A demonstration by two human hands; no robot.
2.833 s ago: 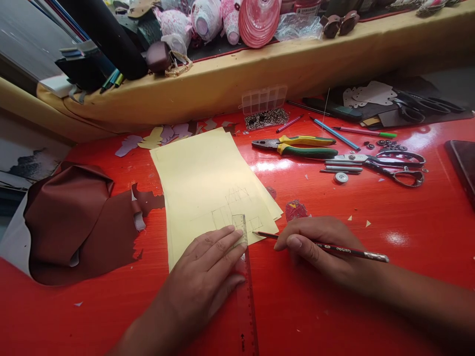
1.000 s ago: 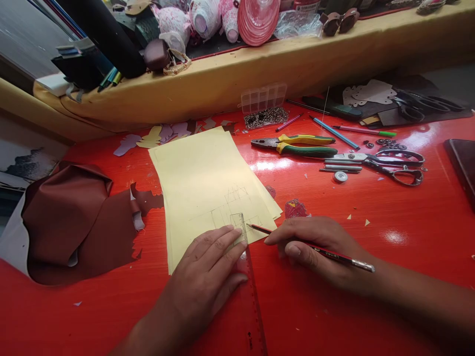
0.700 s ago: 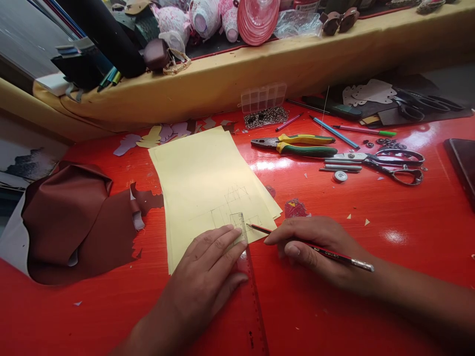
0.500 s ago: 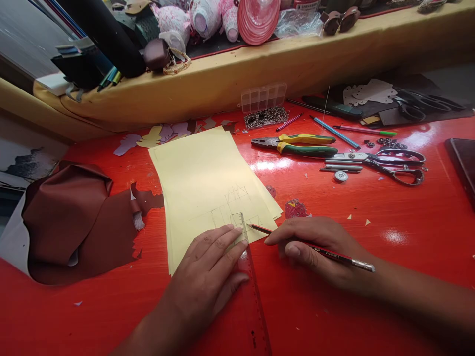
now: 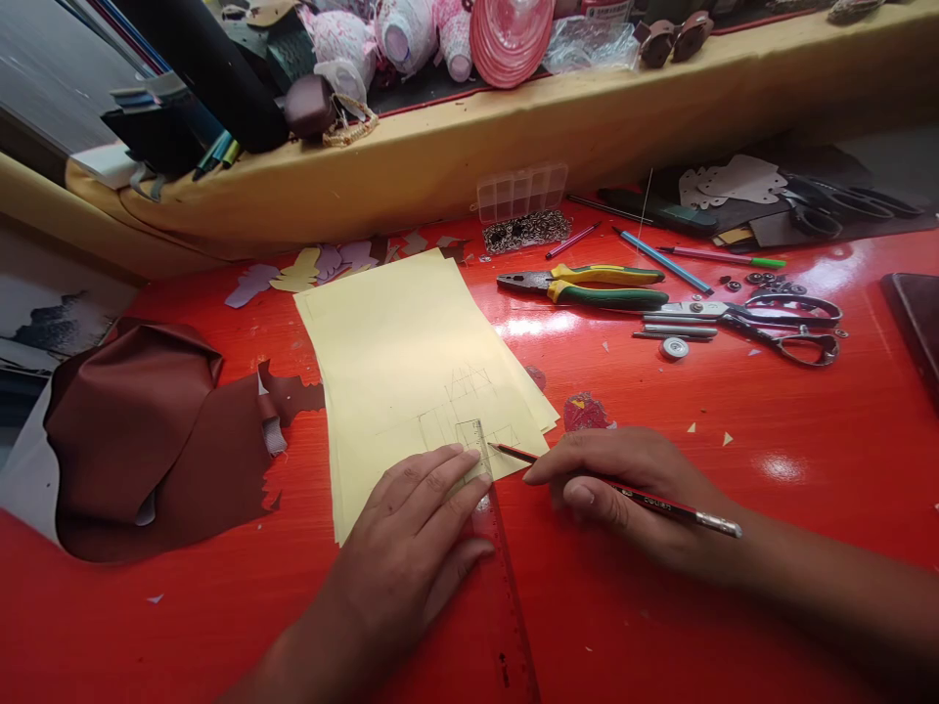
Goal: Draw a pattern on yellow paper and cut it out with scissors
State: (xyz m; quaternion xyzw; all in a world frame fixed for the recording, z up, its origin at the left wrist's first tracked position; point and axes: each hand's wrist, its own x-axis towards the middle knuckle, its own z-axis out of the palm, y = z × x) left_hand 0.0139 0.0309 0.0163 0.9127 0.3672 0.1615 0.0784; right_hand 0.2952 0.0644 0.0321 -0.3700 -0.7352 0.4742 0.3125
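A clear ruler [image 5: 506,606] lies across the lower edge of a stack of pale yellow paper [image 5: 388,332] and runs down over the red table. Flat on its upper part rests my left hand [image 5: 418,518], with fingers stretched out and pressing it against the sheet. My right hand [image 5: 631,489] is closed around a red and black pencil [image 5: 675,510]. The pencil's tip is at the ruler's right edge, over the paper; whether it touches is too fine to tell. Thin pencil-drawn lines and box shapes [image 5: 469,381] mark the top sheet around the ruler's end.
Brown leather [image 5: 139,430] is heaped at left. Beyond the paper are pliers [image 5: 579,286], scissors [image 5: 778,323], metal rods [image 5: 675,333], and an open compartment box [image 5: 524,210] of small metal parts. Several pens lie at the back right. A dark device [image 5: 914,323] lies at the right edge.
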